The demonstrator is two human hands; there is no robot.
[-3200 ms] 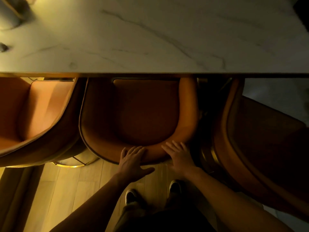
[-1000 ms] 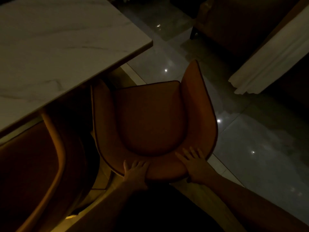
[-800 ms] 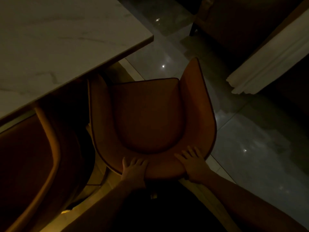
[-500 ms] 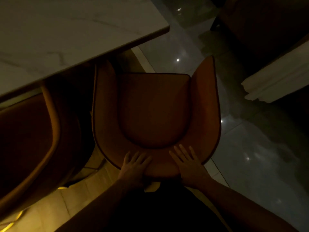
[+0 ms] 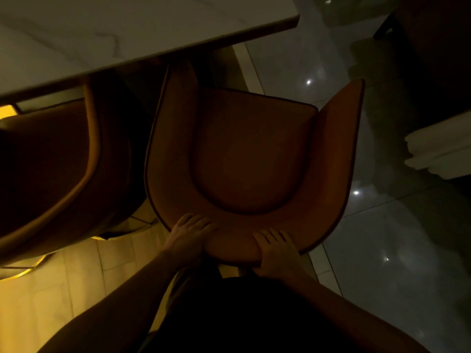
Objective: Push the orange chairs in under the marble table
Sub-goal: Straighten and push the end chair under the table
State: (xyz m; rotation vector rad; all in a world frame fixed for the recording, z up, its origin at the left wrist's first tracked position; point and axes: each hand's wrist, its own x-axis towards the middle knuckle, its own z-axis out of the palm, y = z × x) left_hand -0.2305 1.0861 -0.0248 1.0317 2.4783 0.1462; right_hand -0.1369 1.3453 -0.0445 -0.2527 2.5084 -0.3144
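An orange tub chair point(image 5: 249, 159) stands at the corner of the marble table point(image 5: 107, 31), its left arm tip just under the table edge and most of its seat out on the floor. My left hand point(image 5: 190, 235) and my right hand point(image 5: 275, 248) both grip the top of its curved backrest, fingers over the rim. A second orange chair point(image 5: 63, 159) sits to the left, partly under the table.
Glossy grey floor tiles point(image 5: 382, 250) spread to the right, wood-look flooring point(image 5: 51, 289) lies at lower left. A pale curtain hem point(image 5: 438, 149) hangs at the right edge, with dark furniture point(image 5: 433, 34) at the top right. A gold chair base point(image 5: 20, 273) shows at far left.
I left the middle chair and took hold of the end chair. Over the last second that chair has turned and shifted, its open front now facing the table corner more squarely.
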